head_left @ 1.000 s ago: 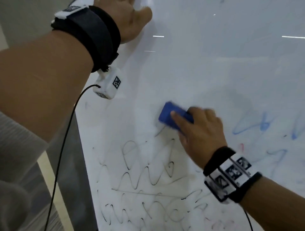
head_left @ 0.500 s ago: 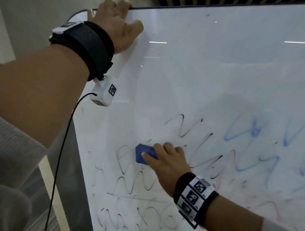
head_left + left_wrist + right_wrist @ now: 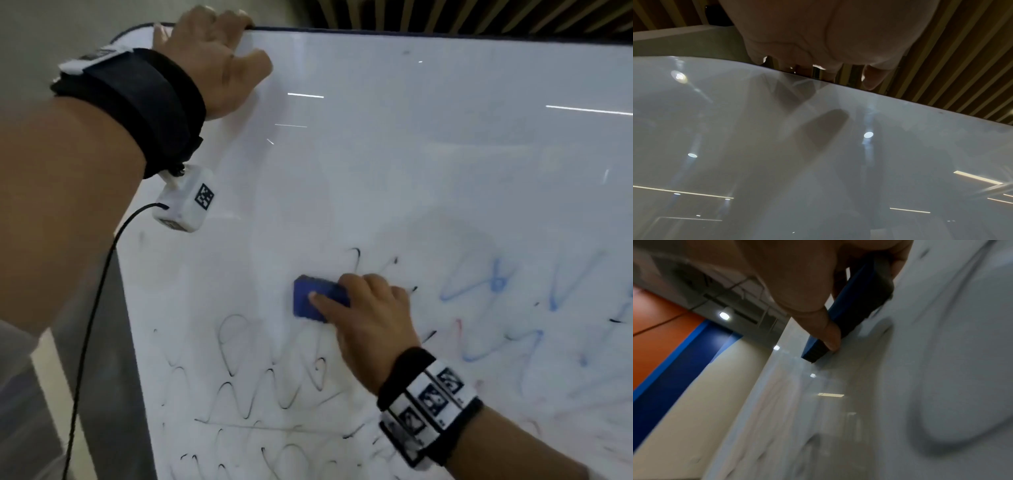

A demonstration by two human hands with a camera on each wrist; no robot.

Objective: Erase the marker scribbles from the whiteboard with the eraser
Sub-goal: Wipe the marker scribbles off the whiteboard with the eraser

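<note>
A blue eraser is pressed flat on the whiteboard, and my right hand grips it by its sides, thumb along its near edge. Black wavy scribbles lie below and left of the eraser; a few black remnants sit just above the hand. Blue scribbles and faint red marks spread to the right. My left hand holds the board's top left edge, fingers curled over the rim.
The board's left edge runs down beside a grey floor strip. A black cable hangs from my left wrist camera. Wooden slats stand behind the top edge. The upper half of the board is wiped white.
My right hand swept the eraser down-left over the black lines, then back up and right. Part of the upper black zigzags is gone. The left hand has kept its hold on the top edge.
</note>
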